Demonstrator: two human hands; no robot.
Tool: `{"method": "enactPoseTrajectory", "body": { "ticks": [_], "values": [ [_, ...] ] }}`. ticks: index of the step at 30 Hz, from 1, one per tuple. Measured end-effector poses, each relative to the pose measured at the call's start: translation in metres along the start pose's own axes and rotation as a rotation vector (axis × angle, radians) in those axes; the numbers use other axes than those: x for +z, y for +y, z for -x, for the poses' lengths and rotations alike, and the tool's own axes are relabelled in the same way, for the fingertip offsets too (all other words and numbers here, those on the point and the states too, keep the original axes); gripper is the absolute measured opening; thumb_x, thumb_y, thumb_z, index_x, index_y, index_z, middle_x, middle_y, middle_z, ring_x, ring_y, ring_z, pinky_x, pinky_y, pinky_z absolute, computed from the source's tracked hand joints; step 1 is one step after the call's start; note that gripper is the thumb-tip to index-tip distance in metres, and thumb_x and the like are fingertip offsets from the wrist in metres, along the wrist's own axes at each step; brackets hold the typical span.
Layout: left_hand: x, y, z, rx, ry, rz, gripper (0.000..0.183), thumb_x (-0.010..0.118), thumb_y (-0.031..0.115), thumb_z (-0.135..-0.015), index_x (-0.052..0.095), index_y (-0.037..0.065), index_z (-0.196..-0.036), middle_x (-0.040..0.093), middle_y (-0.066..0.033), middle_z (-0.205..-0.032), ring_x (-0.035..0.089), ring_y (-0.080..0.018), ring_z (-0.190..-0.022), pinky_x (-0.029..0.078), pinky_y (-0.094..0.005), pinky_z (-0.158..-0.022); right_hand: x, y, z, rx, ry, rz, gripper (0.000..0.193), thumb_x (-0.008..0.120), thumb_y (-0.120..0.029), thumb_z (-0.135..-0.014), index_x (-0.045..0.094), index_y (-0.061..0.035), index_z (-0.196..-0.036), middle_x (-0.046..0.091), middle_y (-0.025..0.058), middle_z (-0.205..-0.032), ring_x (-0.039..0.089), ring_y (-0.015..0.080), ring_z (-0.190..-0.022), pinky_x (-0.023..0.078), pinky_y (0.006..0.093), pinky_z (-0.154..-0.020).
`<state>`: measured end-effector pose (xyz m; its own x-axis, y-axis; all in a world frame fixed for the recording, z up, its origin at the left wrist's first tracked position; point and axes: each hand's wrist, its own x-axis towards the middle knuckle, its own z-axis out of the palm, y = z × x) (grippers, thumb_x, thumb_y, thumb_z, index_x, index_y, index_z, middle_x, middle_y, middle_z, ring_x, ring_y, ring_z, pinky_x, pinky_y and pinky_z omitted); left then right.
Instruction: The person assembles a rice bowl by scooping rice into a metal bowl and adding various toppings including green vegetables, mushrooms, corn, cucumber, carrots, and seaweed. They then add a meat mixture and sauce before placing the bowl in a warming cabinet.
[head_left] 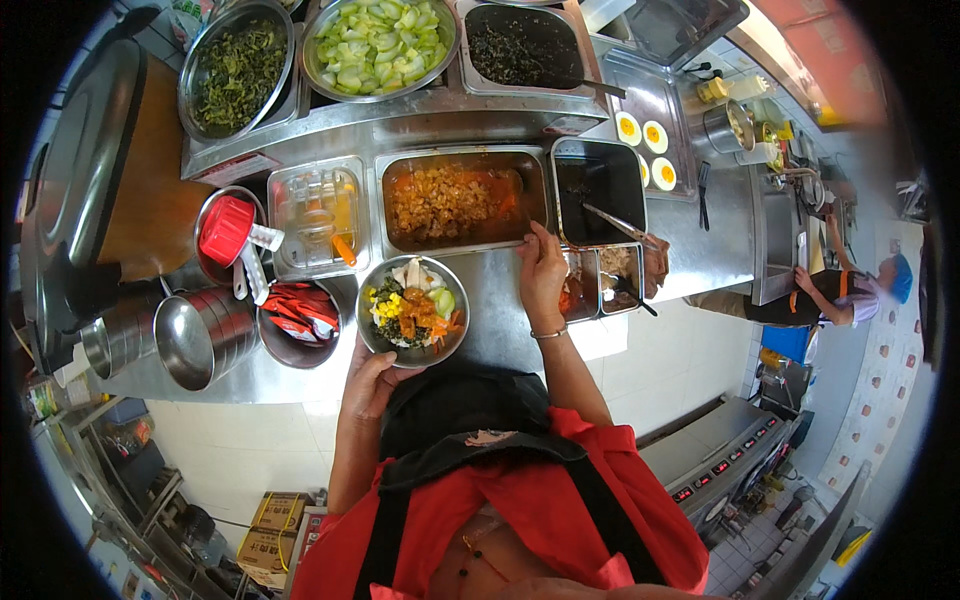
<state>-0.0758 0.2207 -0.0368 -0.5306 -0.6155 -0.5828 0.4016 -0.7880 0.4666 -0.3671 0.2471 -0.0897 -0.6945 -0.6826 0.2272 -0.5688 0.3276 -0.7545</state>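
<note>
My left hand (371, 380) grips a round steel bowl (452, 343) by its near side, thumb at the rim. In the bowl lie yellow corn, dark greens, orange shreds, pale green slices and a reddish-brown minced topping in the middle. My right hand (543, 272) is at the near right corner of a steel pan (463, 243) of minced meat in red-orange oil. Its fingers are bent together at the pan's rim; what they hold, if anything, is hidden. Right of that hand is a deep dark pan (598, 165) with a long utensil handle leaning out.
Basins of dark greens (240, 80) and green slices (375, 45) stand on the far shelf. Fried eggs (655, 137) lie on a tray to the right. Stacked steel bowls (190, 340) and a bowl of red packets (303, 310) sit at left. A co-worker (850, 295) stands far right.
</note>
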Motion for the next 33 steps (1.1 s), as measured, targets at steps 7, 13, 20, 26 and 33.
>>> {"method": "enactPoseTrajectory", "body": {
  "ticks": [7,13,20,26,33],
  "values": [
    [0.005,0.002,0.0,0.021,-0.001,-0.006,0.073,0.062,0.004,-0.076,0.027,0.006,-0.139,0.046,-0.021,-0.129,0.058,-0.0374,-0.107,0.059,-0.0468,-0.076,-0.005,-0.014,-0.006,0.281,-0.038,-0.283,0.027,0.046,-0.013,-0.097,0.057,0.0049,-0.114,0.065,0.0097,-0.085,0.064,0.0129,-0.071,0.052,0.0253,-0.067],
    [0.002,0.001,-0.001,0.009,-0.003,-0.017,0.074,0.063,0.005,-0.075,0.027,0.006,-0.14,0.046,-0.0206,-0.129,0.057,-0.0377,-0.108,0.059,-0.0464,-0.077,0.006,0.002,-0.009,0.465,0.017,-0.687,0.031,0.047,-0.019,-0.098,0.055,0.0057,-0.114,0.064,0.0116,-0.088,0.063,0.0147,-0.071,0.054,0.0264,-0.066],
    [0.003,0.001,-0.001,0.018,-0.007,-0.018,0.075,0.064,0.005,-0.075,0.027,0.005,-0.14,0.046,-0.0211,-0.129,0.057,-0.0376,-0.108,0.059,-0.0463,-0.076,0.012,0.0,-0.015,0.566,0.063,-0.909,0.031,0.046,-0.019,-0.098,0.053,0.0061,-0.115,0.062,0.0133,-0.09,0.063,0.0167,-0.073,0.057,0.03,-0.069],
    [0.004,0.001,0.001,0.028,-0.004,-0.005,0.074,0.063,0.004,-0.075,0.027,0.005,-0.139,0.046,-0.0212,-0.129,0.058,-0.0375,-0.108,0.06,-0.0459,-0.075,0.01,0.001,-0.009,0.645,0.095,-1.044,0.03,0.047,-0.019,-0.098,0.053,0.005,-0.115,0.062,0.013,-0.092,0.062,0.0163,-0.077,0.056,0.0304,-0.073],
    [0.008,0.003,0.003,0.023,-0.007,-0.008,0.071,0.06,0.003,-0.077,0.027,0.007,-0.14,0.045,-0.0201,-0.13,0.057,-0.0376,-0.109,0.059,-0.0464,-0.076,0.002,0.005,-0.008,0.71,0.0,-1.211,0.03,0.046,-0.018,-0.098,0.051,0.004,-0.117,0.061,0.0112,-0.092,0.061,0.017,-0.082,0.053,0.03,-0.078]
  ]
}}
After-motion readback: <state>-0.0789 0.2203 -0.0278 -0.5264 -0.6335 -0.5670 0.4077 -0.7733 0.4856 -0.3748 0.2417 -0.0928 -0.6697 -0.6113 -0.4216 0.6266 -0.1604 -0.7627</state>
